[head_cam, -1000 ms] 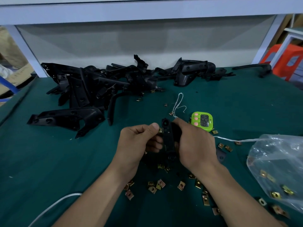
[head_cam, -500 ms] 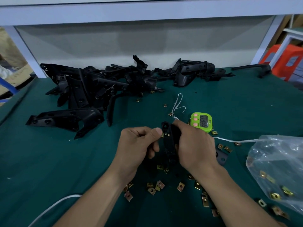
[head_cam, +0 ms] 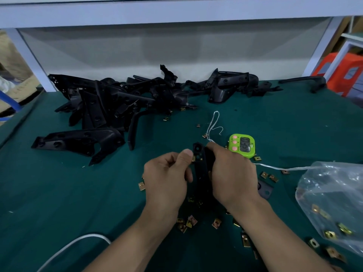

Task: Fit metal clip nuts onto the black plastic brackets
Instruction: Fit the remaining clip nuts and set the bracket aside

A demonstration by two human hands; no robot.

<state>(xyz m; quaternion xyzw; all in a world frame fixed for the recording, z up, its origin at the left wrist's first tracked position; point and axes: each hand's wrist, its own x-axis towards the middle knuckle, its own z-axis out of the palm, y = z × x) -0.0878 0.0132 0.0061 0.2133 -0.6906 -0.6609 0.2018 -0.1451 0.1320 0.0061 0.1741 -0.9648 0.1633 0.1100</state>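
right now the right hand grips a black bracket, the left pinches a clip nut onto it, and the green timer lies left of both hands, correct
Wrong on one count: the head view shows the green timer right of both hands, just beyond the right hand. The black bracket and the clip nut in the left hand are as you say.

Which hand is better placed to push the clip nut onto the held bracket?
Probably the left hand: it pinches the clip nut against the bracket edge, while the right hand grips the bracket.
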